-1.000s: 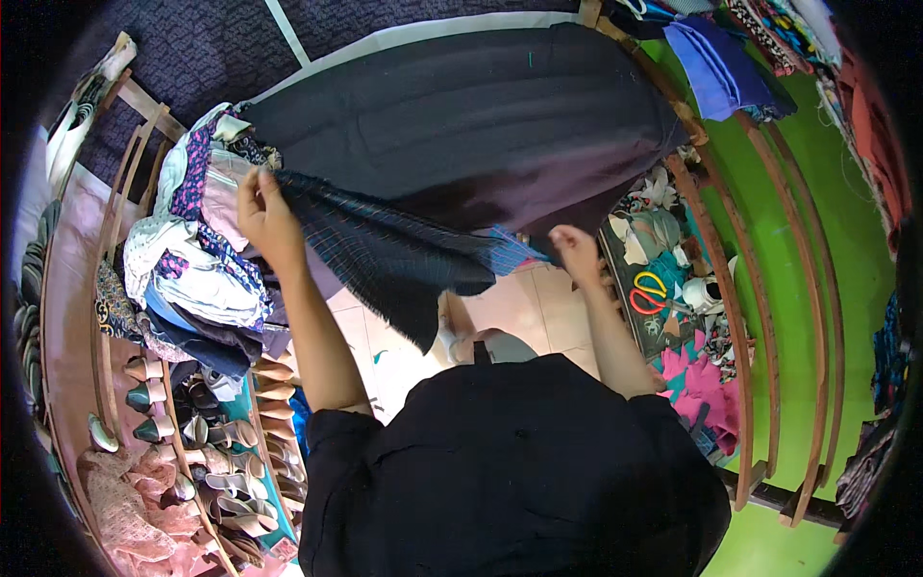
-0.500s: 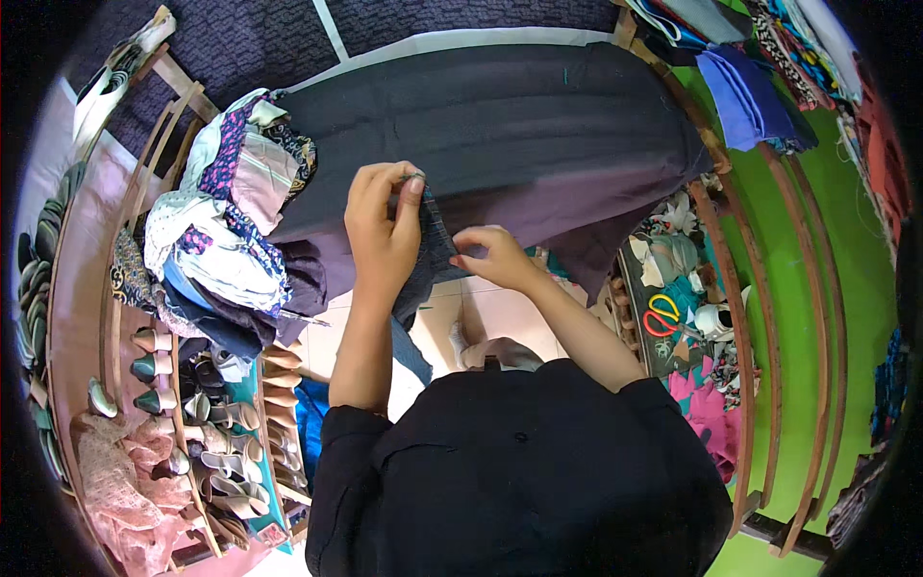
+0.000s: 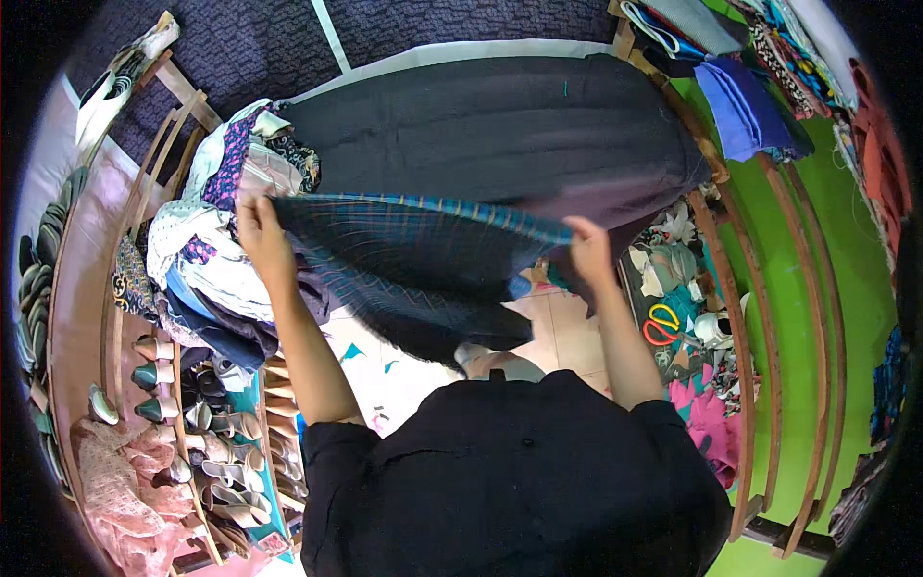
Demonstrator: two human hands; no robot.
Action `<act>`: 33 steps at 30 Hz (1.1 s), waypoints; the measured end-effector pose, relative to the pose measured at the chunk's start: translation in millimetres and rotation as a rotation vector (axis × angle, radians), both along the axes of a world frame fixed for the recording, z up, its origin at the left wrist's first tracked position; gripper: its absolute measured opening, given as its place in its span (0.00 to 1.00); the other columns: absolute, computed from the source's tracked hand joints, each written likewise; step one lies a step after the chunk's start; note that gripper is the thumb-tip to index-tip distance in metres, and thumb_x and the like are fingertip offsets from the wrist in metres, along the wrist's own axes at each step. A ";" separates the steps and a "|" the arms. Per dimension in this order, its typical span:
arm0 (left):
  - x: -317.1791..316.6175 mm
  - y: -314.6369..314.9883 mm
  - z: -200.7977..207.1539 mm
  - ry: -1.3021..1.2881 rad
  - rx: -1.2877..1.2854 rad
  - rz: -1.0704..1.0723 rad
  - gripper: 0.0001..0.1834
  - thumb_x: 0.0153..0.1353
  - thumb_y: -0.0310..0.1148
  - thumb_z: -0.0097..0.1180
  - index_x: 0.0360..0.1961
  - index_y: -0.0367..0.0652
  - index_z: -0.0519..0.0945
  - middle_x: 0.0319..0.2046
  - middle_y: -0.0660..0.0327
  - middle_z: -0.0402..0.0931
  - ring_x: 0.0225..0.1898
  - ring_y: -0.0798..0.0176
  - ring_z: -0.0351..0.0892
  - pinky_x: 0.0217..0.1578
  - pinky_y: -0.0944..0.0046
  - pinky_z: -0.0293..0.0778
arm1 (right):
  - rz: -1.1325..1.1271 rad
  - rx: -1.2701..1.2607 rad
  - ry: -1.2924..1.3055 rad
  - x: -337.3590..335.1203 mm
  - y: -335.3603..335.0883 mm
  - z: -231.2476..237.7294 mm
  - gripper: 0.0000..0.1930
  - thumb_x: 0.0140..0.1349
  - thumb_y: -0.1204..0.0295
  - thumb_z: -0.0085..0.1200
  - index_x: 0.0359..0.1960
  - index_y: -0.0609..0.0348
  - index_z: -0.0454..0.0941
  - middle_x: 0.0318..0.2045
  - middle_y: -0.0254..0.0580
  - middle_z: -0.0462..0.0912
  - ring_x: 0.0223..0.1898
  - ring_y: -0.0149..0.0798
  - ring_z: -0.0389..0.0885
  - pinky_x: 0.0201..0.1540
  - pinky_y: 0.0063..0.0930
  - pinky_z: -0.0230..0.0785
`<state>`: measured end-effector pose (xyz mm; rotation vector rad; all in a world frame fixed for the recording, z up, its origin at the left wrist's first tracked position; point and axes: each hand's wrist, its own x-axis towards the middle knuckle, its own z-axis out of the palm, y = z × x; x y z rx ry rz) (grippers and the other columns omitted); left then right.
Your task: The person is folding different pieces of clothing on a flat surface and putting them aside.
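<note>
A dark blue-green plaid cloth (image 3: 413, 250) is stretched between my two hands, its upper edge pulled nearly straight and its lower part hanging in a blurred sweep. My left hand (image 3: 261, 236) pinches one corner, close to the heap of clothes. At the other end my right hand (image 3: 588, 248) grips the opposite corner; it is slightly smeared by motion. Beyond the cloth lies a table draped in black fabric (image 3: 481, 115), whose near edge is partly hidden by the held cloth.
A heap of mixed clothes (image 3: 207, 231) sits at the table's left. Below it stands a rack with several shoe forms (image 3: 231, 452). At right, scissors with red and yellow handles (image 3: 663, 327) lie among fabric scraps (image 3: 707, 404). Folded blue cloth (image 3: 740, 111) rests on a wooden rail.
My hands have moved apart, the left one leftward and the right one rightward. The cloth, gathered and hanging between them before, is now spread wide.
</note>
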<state>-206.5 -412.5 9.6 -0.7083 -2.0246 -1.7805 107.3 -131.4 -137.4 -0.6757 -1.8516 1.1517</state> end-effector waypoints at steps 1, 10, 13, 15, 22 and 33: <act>9.9 0.0 -12.6 -0.051 -0.084 -0.005 0.11 0.61 0.29 0.40 0.34 0.34 0.74 0.28 0.64 0.73 0.26 0.74 0.63 0.31 0.74 0.61 | -0.041 0.141 0.026 11.5 10.2 23.3 0.15 0.42 0.87 0.44 0.34 0.66 0.76 0.31 0.45 0.77 0.36 0.38 0.75 0.42 0.25 0.64; 56.9 11.9 -111.2 -0.368 -0.083 -0.184 0.07 0.61 0.32 0.44 0.35 0.40 0.71 0.23 0.68 0.65 0.22 0.77 0.63 0.21 0.77 0.63 | -0.145 0.176 -0.085 59.7 13.2 106.8 0.06 0.54 0.81 0.47 0.34 0.69 0.71 0.37 0.41 0.72 0.37 0.34 0.70 0.39 0.20 0.61; 54.1 12.2 -110.0 -0.014 -0.316 -0.076 0.07 0.60 0.31 0.45 0.34 0.39 0.71 0.24 0.65 0.67 0.24 0.76 0.66 0.21 0.76 0.64 | -0.383 0.587 -0.003 56.5 7.8 110.6 0.06 0.57 0.76 0.48 0.34 0.68 0.72 0.36 0.39 0.72 0.34 0.31 0.69 0.36 0.19 0.61; 48.9 13.9 -105.2 0.446 -0.397 0.050 0.07 0.60 0.31 0.44 0.34 0.38 0.71 0.25 0.61 0.69 0.20 0.73 0.69 0.16 0.74 0.64 | -0.383 0.501 -0.042 57.4 7.0 107.0 0.06 0.57 0.77 0.48 0.34 0.67 0.73 0.35 0.38 0.72 0.33 0.30 0.69 0.36 0.18 0.61; 40.5 35.5 -73.8 -0.533 0.100 -0.425 0.11 0.63 0.36 0.41 0.40 0.40 0.65 0.21 0.65 0.66 0.14 0.72 0.71 0.16 0.76 0.67 | -0.500 0.396 -0.164 58.9 4.2 118.5 0.06 0.56 0.74 0.50 0.31 0.66 0.74 0.26 0.38 0.71 0.26 0.30 0.67 0.29 0.22 0.59; 59.7 69.3 -31.1 -0.203 0.391 -0.225 0.10 0.65 0.34 0.37 0.38 0.37 0.64 0.32 0.60 0.66 0.31 0.68 0.70 0.32 0.72 0.67 | -0.445 0.024 0.372 39.1 13.4 132.5 0.12 0.64 0.66 0.41 0.28 0.61 0.70 0.22 0.34 0.74 0.21 0.24 0.69 0.25 0.17 0.61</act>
